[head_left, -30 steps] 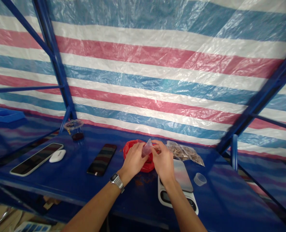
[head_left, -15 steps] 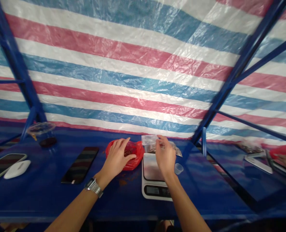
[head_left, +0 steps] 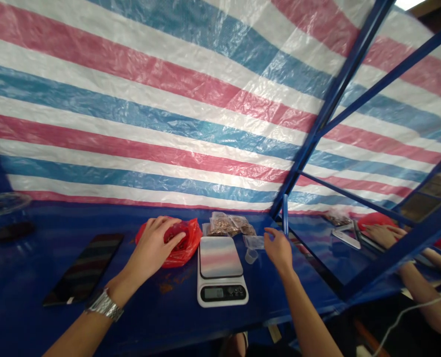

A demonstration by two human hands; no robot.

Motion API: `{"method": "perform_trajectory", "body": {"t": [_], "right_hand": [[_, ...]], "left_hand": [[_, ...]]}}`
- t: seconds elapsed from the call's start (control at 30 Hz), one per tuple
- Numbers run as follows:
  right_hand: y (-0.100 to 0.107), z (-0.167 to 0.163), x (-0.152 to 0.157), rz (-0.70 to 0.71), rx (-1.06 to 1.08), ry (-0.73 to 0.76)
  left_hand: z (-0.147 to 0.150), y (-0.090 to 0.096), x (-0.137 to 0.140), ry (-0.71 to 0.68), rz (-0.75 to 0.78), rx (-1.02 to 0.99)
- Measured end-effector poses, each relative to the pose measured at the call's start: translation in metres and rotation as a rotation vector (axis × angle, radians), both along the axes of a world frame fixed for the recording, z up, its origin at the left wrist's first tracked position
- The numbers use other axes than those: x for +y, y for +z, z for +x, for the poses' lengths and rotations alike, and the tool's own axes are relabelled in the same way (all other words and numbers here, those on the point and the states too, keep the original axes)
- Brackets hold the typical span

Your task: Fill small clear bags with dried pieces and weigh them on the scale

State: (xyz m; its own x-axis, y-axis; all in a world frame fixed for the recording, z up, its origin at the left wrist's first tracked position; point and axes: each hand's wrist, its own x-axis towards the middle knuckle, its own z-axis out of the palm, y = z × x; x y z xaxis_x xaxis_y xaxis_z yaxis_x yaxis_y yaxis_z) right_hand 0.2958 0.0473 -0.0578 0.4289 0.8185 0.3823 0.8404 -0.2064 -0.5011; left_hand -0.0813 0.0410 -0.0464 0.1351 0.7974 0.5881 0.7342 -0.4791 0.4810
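Observation:
My left hand [head_left: 157,245], with a metal watch on its wrist, rests over the left side of a red plastic bag [head_left: 190,243]; its thumb and fingers are apart across the bag's mouth. The bag's dark contents are mostly hidden. My right hand [head_left: 280,248] pinches a small clear plastic bag [head_left: 253,242] by its right end, low over the table. Beside that bag stands a small clear plastic cup [head_left: 251,256]. A white kitchen scale [head_left: 222,267] sits between my hands with a bare plate. Behind it lie clear bags of brownish pieces [head_left: 222,224].
A black phone [head_left: 84,267] lies on the blue table [head_left: 160,317] at the left, near a clear tub [head_left: 10,218] with dark liquid. A blue metal frame post [head_left: 305,144] rises at the right. Beyond it are another person's hands [head_left: 384,235] at a red bag.
The view has swung to the right. My right hand has moved from above the scale to its right, bringing the small clear bag along. My left hand stays at the red bag.

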Motion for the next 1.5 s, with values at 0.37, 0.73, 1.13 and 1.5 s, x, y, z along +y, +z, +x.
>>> {"method": "perform_trajectory", "body": {"t": [0.37, 0.73, 1.13, 1.5], "right_hand": [[0.007, -0.082, 0.044, 0.206, 0.041, 0.169], [0.039, -0.176, -0.021, 0.418, 0.624, 0.72], [0.025, -0.194, -0.042, 0.329, 0.533, 0.947], [0.04, -0.183, -0.044, 0.068, 0.85, 0.921]], "left_hand": [[0.001, 0.011, -0.012, -0.003, 0.028, -0.051], [0.036, 0.026, -0.027, -0.266, -0.231, -0.549], [0.029, 0.018, -0.024, -0.359, -0.296, -0.773], [0.034, 0.022, -0.023, -0.499, -0.406, -0.816]]}}
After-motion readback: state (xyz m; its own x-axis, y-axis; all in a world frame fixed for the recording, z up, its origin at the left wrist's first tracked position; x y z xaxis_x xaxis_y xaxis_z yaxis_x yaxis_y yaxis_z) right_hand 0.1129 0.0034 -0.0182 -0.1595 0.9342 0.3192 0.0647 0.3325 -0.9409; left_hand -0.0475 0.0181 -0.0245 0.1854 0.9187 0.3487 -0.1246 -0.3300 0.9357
